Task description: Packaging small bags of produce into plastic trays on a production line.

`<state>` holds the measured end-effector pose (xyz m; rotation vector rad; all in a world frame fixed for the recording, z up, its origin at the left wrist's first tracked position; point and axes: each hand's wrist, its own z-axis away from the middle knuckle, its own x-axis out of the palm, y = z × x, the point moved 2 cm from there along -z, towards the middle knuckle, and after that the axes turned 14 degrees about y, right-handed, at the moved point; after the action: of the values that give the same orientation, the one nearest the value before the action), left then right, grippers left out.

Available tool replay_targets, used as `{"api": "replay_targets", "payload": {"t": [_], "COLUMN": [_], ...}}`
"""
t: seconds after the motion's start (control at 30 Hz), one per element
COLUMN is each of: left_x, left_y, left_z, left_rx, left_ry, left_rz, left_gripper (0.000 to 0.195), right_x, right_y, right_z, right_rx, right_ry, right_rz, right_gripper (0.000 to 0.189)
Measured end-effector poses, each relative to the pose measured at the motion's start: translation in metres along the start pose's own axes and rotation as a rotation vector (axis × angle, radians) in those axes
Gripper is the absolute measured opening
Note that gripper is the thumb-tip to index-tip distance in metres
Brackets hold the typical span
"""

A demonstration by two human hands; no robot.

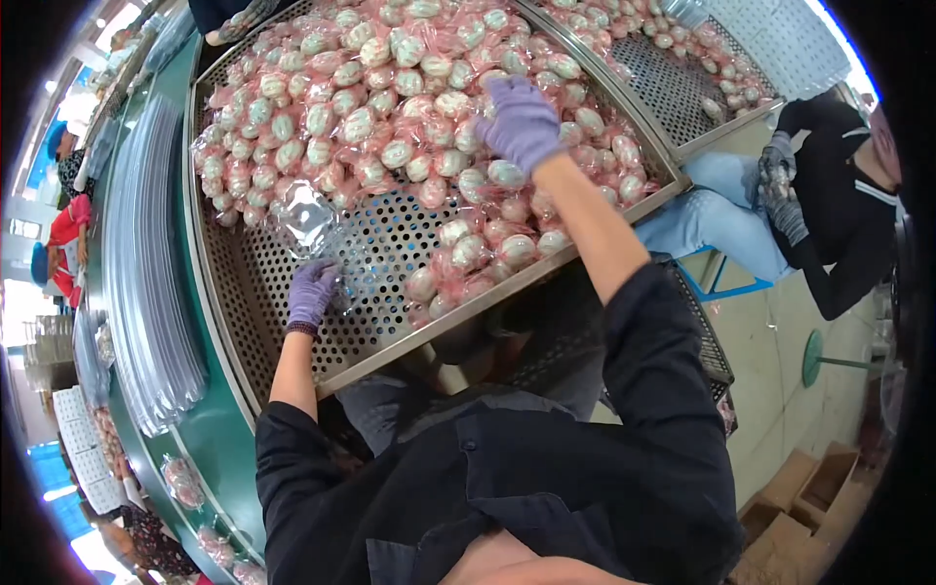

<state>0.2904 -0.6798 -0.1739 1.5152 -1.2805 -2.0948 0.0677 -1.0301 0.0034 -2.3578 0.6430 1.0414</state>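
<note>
Purple knitted gloves cover both my hands. My left hand (313, 291) is low over the perforated floor of a metal tray (256, 281), its fingers closed on the edge of a clear plastic container (311, 216), perhaps a bag or blister tray. My right hand (521, 121) reaches onto a heap of egg-shaped, wrapped pieces (358, 124) in clear and red film. Its fingertips touch a piece near the thumb; whether they grip it is hidden. More wrapped pieces (472, 252) lie along the tray's near edge.
Stacked clear plastic trays (150, 270) lie on a green conveyor belt (219, 439) at left, with filled packs (183, 482) nearer me. A second perforated tray (658, 88) stands at upper right. A seated co-worker (819, 197) is at right, cardboard boxes (826, 482) at lower right.
</note>
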Motion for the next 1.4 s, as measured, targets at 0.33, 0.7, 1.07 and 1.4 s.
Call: {"api": "replay_targets", "payload": {"t": [0.33,0.7,1.07,1.4], "left_x": [-0.031,-0.041,-0.055,-0.047], "left_y": [0.055,0.101,0.102,0.103], "left_z": [0.012,0.028,0.030,0.024], "left_rx": [-0.018,0.222,-0.087,-0.214], "left_ry": [-0.158,-0.041,-0.333,-0.470], "left_rz": [-0.310,0.900,1.325,1.602], "left_gripper": [0.036,0.042,0.065,0.066], "right_x": [0.068,0.019,0.060,0.057], "right_y": [0.068,-0.198,-0.204,-0.197], "right_z": [0.010,0.061,0.075,0.071], "right_rx": [0.619,-0.442,0.133,0.190], "right_ry": [0.060,-0.022,-0.631,-0.609], "right_rz": [-0.763,-0.780,-1.565,-1.700], "right_gripper": [0.054,0.068,0.059,0.049]}}
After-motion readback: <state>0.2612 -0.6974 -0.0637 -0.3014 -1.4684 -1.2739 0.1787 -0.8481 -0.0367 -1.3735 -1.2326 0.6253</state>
